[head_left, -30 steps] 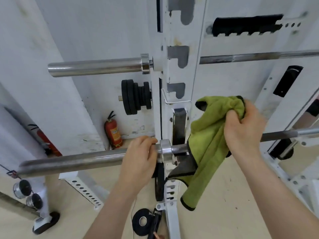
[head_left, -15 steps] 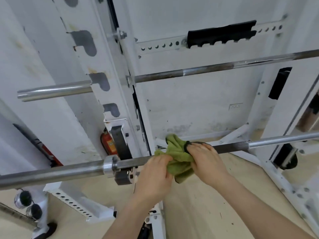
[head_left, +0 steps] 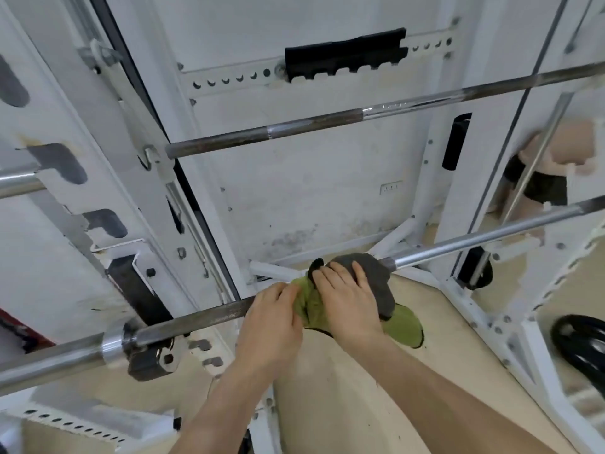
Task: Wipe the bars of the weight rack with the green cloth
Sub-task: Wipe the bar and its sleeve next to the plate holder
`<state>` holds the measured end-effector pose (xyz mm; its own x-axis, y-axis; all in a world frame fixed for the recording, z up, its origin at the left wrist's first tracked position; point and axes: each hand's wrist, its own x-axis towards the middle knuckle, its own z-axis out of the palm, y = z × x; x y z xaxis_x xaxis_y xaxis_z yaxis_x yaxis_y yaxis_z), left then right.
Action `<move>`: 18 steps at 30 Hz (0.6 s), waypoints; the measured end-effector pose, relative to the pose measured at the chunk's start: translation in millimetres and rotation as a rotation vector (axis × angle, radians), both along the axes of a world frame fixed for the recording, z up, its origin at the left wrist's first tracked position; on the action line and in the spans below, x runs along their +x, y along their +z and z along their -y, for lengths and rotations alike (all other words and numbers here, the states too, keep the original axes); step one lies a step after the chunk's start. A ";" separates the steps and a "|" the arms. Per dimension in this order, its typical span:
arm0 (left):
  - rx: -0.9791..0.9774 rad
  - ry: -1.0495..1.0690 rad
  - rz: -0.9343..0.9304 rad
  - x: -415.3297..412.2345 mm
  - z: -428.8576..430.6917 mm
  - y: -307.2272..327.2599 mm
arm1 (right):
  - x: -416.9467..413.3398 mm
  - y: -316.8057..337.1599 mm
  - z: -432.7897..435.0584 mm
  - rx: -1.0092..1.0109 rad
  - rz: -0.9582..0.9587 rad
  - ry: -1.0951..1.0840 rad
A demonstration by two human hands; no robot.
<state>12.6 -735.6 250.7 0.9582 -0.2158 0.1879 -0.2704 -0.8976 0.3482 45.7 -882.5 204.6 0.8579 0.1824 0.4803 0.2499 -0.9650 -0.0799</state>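
The person stands close to the white weight rack (head_left: 108, 178) and works on the lower bar (head_left: 203, 317), which runs from low on the left up to the right, across the front of the body. The green cloth (head_left: 311, 306) is wrapped over this bar near its middle; one part of it looks grey on the outer face and lies over the top of the bar, and a green corner hangs down below, on the near side.

The right hand (head_left: 347, 299) lies on top of the cloth with the fingers (head_left: 330, 273) spread a little and curved over the bar, so it presses the cloth on the metal more than it pinches it. The left hand (head_left: 271, 319) is just beside it, touching the left edge of the cloth; its fingers are bent around the bar and the cloth edge (how tight this hold is, I cannot tell).

What matters for the next stroke, I think, is the direction of the bar. To the left of the hands the shaft is dark and dull as far as the collar (head_left: 113, 347); to the right it is shiny, toward the far post. The cloth must slide along this long axis, not across it. The right hand is nearer to the shiny right part, the left hand nearer to the dull part.

The upper bar (head_left: 327, 121) is well above both hands, with no cloth on it.
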 end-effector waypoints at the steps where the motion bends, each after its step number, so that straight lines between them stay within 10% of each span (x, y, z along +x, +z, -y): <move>1: 0.013 -0.006 0.007 6.2 8.6 -1.3 | 0.5 0.3 17.1 -0.056 0.034 0.067; 6: 0.124 -0.086 -0.016 39.2 44.4 -8.8 | 15.8 11.5 130.5 -0.196 -0.052 -0.099; 13: 0.158 -0.163 -0.234 89.4 79.7 -8.4 | 70.3 70.5 166.8 -0.548 -0.665 -0.274; 18: 0.152 -0.371 -0.296 116.2 127.8 -5.2 | 60.9 32.7 150.1 -0.320 -0.376 -0.037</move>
